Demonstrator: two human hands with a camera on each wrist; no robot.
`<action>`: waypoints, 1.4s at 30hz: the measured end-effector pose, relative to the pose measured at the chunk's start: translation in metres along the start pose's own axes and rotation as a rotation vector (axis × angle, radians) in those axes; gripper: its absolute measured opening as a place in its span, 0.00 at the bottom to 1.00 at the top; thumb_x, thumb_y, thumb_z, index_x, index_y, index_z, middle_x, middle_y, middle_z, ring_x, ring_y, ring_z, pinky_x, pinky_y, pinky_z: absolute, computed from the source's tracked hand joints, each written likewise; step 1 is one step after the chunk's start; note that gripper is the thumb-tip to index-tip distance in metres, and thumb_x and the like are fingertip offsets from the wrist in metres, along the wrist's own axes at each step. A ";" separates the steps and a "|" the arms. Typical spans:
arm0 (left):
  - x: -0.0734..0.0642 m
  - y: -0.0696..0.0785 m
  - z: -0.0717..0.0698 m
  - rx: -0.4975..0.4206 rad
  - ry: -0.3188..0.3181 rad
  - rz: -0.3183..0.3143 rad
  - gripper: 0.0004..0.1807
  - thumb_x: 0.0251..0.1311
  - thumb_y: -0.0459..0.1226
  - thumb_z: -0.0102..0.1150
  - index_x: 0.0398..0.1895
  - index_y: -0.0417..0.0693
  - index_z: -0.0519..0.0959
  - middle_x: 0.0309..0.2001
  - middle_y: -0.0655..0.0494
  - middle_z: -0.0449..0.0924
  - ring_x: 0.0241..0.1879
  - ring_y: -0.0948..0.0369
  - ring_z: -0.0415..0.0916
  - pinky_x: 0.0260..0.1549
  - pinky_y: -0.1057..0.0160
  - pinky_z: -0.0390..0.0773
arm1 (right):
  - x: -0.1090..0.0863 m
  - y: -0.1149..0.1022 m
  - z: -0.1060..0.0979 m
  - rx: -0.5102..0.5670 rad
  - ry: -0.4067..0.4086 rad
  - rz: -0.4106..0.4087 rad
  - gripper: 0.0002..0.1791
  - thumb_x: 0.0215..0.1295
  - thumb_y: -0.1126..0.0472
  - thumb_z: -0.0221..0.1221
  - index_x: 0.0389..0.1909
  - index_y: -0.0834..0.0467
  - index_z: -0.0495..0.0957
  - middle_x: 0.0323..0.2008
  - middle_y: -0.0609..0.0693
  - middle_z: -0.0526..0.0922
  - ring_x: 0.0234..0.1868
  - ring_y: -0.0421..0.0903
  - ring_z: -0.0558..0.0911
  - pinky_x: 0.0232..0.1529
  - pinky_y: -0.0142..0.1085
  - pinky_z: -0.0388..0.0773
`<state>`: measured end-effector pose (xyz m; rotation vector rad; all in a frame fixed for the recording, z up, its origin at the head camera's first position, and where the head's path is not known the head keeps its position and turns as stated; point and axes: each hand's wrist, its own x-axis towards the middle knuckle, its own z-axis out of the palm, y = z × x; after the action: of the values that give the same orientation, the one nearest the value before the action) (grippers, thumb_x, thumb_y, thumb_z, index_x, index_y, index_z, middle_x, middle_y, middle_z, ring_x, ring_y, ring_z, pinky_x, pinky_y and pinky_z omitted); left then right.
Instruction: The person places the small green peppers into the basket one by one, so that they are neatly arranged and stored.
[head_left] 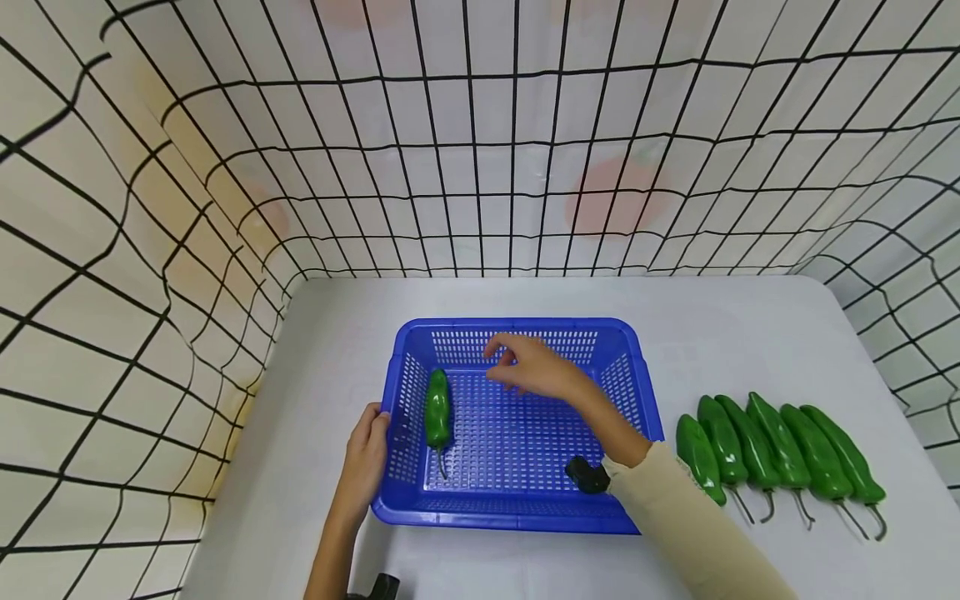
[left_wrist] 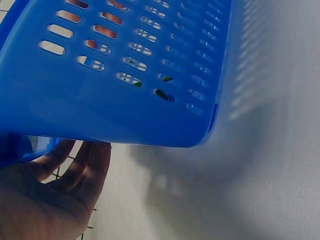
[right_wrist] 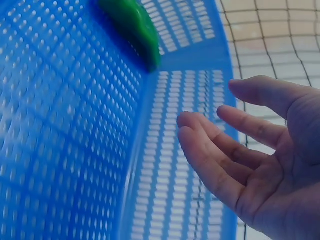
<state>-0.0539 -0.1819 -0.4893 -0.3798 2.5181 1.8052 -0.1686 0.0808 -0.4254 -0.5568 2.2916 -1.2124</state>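
One pepper (head_left: 437, 408) in the basket (head_left: 517, 450) — six more (head_left: 782, 440) beside it.
The left hand (head_left: 367, 452) grips the basket's left rim, fingers curled at its edge. The right hand (head_left: 536, 367) hangs over the basket, fingers loosely bent and apart, holding nothing — the lone pepper lies near the left wall, stem towards the person. The six lie in a row on the table (head_left: 712, 333), right of the basket.

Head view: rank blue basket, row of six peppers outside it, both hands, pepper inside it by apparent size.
1. Blue basket
2. Row of six peppers, as a group
3. Right hand and left hand: too alike to rank
4. Pepper inside
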 end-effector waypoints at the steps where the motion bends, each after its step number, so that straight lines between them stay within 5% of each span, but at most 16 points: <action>1: 0.000 0.000 0.000 0.000 0.000 0.000 0.16 0.77 0.40 0.35 0.52 0.41 0.72 0.42 0.41 0.75 0.35 0.52 0.73 0.32 0.57 0.74 | -0.004 0.001 -0.004 0.002 0.012 -0.007 0.18 0.68 0.62 0.60 0.57 0.62 0.75 0.37 0.55 0.82 0.32 0.48 0.81 0.35 0.45 0.81; 9: 0.000 -0.001 0.001 -0.004 -0.005 0.003 0.16 0.77 0.40 0.34 0.51 0.41 0.72 0.40 0.41 0.74 0.33 0.52 0.72 0.30 0.58 0.74 | -0.040 0.013 -0.038 -0.090 0.172 -0.054 0.18 0.69 0.58 0.59 0.57 0.58 0.76 0.46 0.55 0.82 0.47 0.53 0.80 0.46 0.49 0.77; 19: -0.003 0.001 0.000 -0.006 0.001 0.003 0.16 0.77 0.40 0.35 0.51 0.41 0.72 0.41 0.41 0.75 0.33 0.52 0.73 0.30 0.58 0.74 | -0.084 0.034 -0.072 -0.140 0.322 -0.016 0.20 0.71 0.57 0.58 0.59 0.61 0.75 0.47 0.58 0.82 0.47 0.54 0.80 0.47 0.51 0.77; 26: -0.003 0.002 0.000 -0.004 -0.002 0.003 0.17 0.77 0.41 0.35 0.52 0.39 0.72 0.42 0.41 0.75 0.34 0.52 0.73 0.31 0.58 0.74 | -0.112 0.046 -0.079 -0.166 0.409 0.065 0.21 0.73 0.54 0.56 0.60 0.61 0.73 0.50 0.62 0.80 0.50 0.59 0.79 0.48 0.55 0.76; 35: -0.002 0.002 0.000 -0.007 0.002 0.002 0.16 0.77 0.40 0.34 0.51 0.41 0.72 0.41 0.41 0.75 0.34 0.52 0.73 0.30 0.58 0.75 | -0.141 0.073 -0.081 -0.191 0.468 0.165 0.20 0.73 0.57 0.55 0.60 0.64 0.73 0.48 0.65 0.80 0.44 0.58 0.82 0.35 0.38 0.78; 42: -0.003 0.003 0.000 -0.010 0.002 0.009 0.16 0.77 0.41 0.35 0.51 0.41 0.72 0.41 0.41 0.75 0.34 0.52 0.74 0.31 0.58 0.75 | -0.160 0.096 -0.075 -0.211 0.468 0.213 0.19 0.73 0.58 0.55 0.58 0.65 0.73 0.45 0.64 0.81 0.41 0.58 0.82 0.33 0.39 0.79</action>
<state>-0.0519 -0.1803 -0.4858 -0.3714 2.5166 1.8222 -0.0969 0.2682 -0.4340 -0.0922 2.8061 -1.0891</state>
